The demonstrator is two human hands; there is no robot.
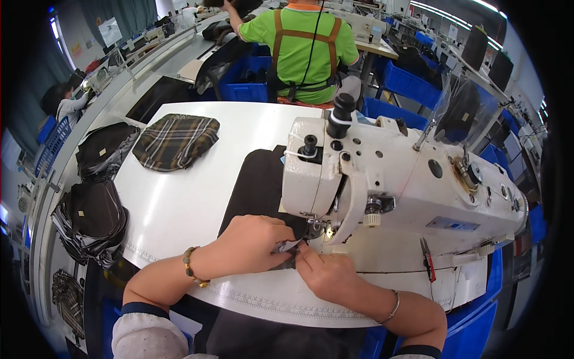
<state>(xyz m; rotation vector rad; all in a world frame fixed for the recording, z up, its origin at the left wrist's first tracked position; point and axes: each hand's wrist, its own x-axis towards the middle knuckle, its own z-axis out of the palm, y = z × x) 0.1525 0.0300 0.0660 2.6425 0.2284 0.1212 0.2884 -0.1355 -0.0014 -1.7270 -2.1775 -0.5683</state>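
Note:
A dark brown fabric piece (254, 179) lies on the white table, running under the head of a white sewing machine (382, 173). My left hand (254, 245), with a beaded bracelet at its wrist, is closed on the near edge of this fabric, close to the needle area. Touching the same edge from the right, my right hand (326, 272) has its fingers pinched together just in front of the presser foot. A small light-coloured bit shows between the two hands, too small to name. The fingertips and the needle itself are partly hidden.
A plaid fabric piece (177, 142) lies at the table's far left. Stacks of dark fabric pieces (92, 218) stand beyond the left edge. Red-handled snips (428, 260) rest right of the machine. A person in a green shirt (308, 51) sits ahead, near blue bins (245, 87).

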